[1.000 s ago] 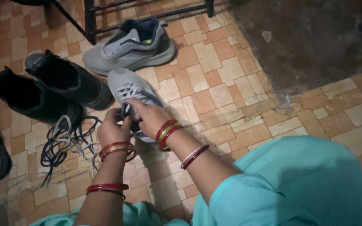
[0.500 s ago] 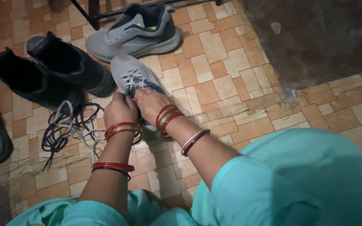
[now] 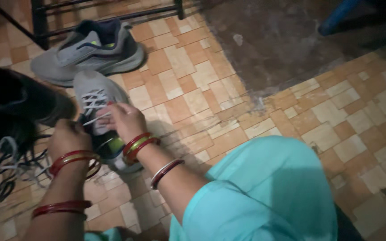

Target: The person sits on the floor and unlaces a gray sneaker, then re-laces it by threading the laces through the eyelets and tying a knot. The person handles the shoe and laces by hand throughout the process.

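A grey sneaker (image 3: 95, 93) with white laces lies on the tiled floor in front of me, toe pointing away. My right hand (image 3: 123, 119) pinches a white lace (image 3: 95, 117) drawn across the shoe's tongue. My left hand (image 3: 69, 138) grips the shoe's near left side at the collar, its fingers closed there. Both wrists carry red and gold bangles. A second grey sneaker (image 3: 90, 51) lies on its side farther away.
Black boots (image 3: 14, 100) stand at the left edge, with a heap of loose dark and white laces (image 3: 5, 167) below them. A dark metal rack (image 3: 81, 13) crosses the top. A dark worn floor patch (image 3: 282, 40) lies upper right. My teal clothing (image 3: 264, 192) fills the lower right.
The view has swung right, shifting everything left. My right hand has pulled a white lace out sideways over the shoe; my left hand has slid down to the shoe's near side.
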